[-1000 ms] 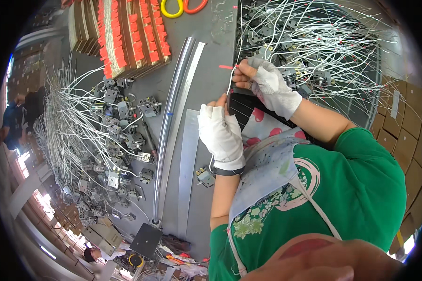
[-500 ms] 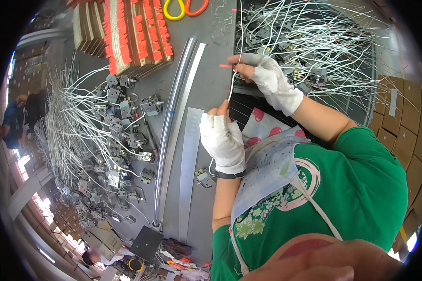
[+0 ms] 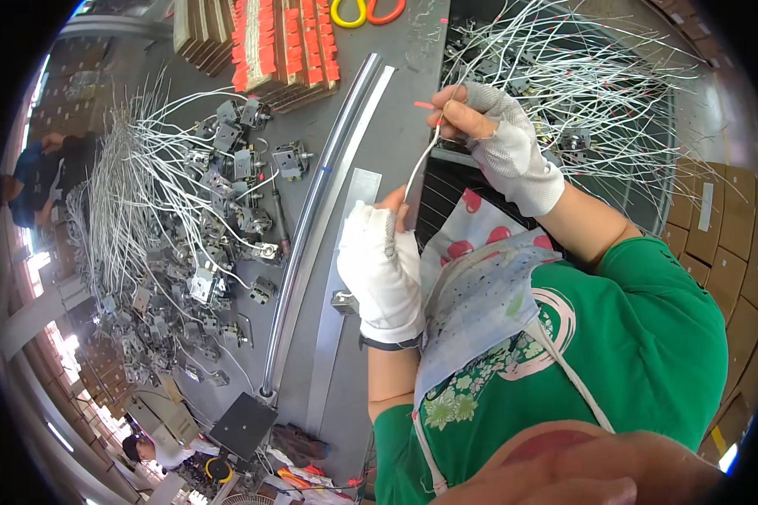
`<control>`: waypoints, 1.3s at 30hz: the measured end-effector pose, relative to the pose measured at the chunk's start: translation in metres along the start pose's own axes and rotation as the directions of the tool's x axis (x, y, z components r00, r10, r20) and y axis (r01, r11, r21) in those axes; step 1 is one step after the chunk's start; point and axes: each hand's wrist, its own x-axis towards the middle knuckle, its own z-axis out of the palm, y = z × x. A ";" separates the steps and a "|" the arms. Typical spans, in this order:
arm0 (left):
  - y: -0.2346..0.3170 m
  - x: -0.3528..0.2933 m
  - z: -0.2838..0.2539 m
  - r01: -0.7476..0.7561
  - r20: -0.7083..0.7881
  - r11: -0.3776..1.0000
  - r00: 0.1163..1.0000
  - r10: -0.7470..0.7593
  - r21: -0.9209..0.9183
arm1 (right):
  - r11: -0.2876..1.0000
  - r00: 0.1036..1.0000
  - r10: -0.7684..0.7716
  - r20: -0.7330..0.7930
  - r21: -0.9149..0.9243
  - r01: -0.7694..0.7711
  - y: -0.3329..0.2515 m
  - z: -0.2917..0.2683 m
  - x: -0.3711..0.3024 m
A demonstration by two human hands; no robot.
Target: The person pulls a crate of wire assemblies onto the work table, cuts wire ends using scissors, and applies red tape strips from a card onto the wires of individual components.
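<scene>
My left hand (image 3: 382, 273), in a white fingerless glove, is closed with its thumb and fingers pinching a white wire (image 3: 421, 167). The wire slants up from there to my right hand (image 3: 509, 139), also gloved, whose bare fingertips pinch it near a red band. Beyond those fingers a thinner, greyish length continues toward the upper right. Beside my left hand lies a small metal switch-like unit (image 3: 344, 301), partly covered by the glove. Whether the wire joins that unit is hidden.
A heap of metal units with white wires (image 3: 219, 210) covers the left of the table. A dark bin (image 3: 556, 181) with similar wired units stands at upper right. A metal tube (image 3: 322, 194) and flat strip (image 3: 345, 210) lie between. Red-edged stacks (image 3: 286, 59) and scissors (image 3: 348, 12) are at the back.
The whole view has shifted a little. My hands have moved farther apart, still holding the wire, and the red band now shows by my right fingertips. The metal unit has moved along with my left hand.
</scene>
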 end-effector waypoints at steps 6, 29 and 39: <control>0.007 0.011 0.000 -0.053 0.007 0.998 0.999 0.053 0.035 | 0.955 0.955 -0.294 0.033 -0.036 0.295 -0.008 0.007 0.000; -0.158 0.049 -0.007 0.109 0.111 -0.050 0.679 -0.726 -0.993 | 0.938 0.986 -0.159 0.056 -0.303 0.169 -0.012 0.023 0.080; -0.020 -0.078 -0.045 0.138 0.354 -0.390 0.748 -0.561 -0.910 | 0.879 0.992 0.035 0.119 -0.476 0.026 0.022 0.057 0.175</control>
